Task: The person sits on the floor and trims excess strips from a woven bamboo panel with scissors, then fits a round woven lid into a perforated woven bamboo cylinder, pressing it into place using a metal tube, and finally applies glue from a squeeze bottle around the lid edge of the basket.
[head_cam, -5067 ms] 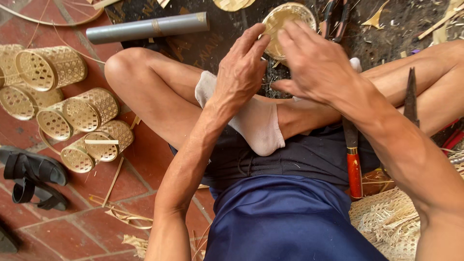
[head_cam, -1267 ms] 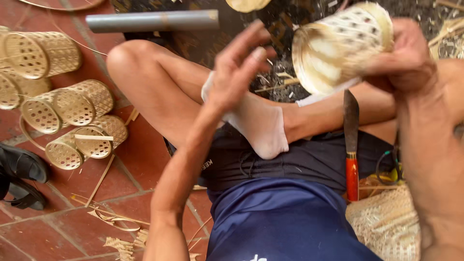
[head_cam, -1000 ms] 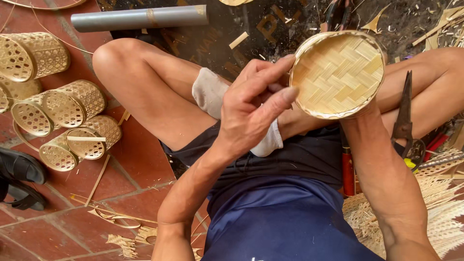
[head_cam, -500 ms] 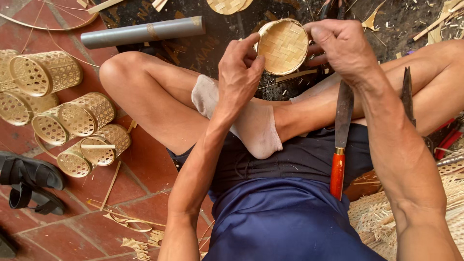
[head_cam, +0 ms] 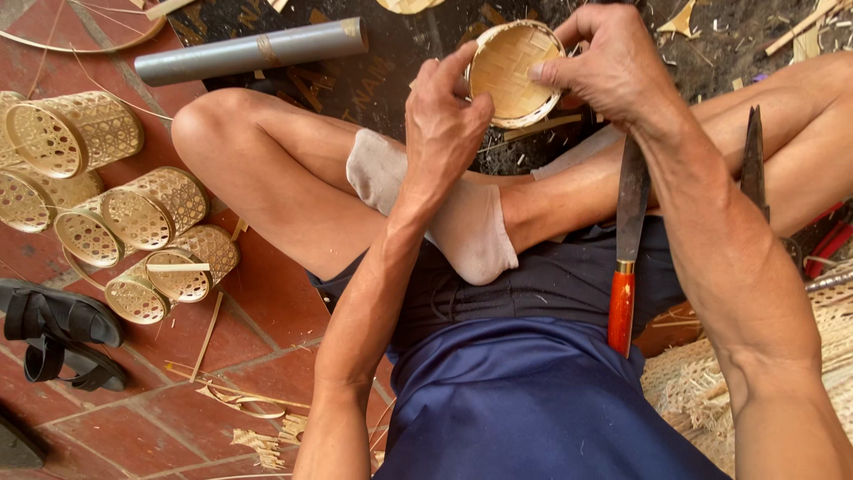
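Both hands, left hand (head_cam: pixel 444 116) and right hand (head_cam: pixel 613 62), grip round woven bamboo basket (head_cam: pixel 514 71), top centre; red brick-tile floor (head_cam: pixel 267 329), scrap-littered.

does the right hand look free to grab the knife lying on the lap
Probably not right away: the right hand is gripping the small woven basket, though the knife lies uncovered just beneath that forearm.
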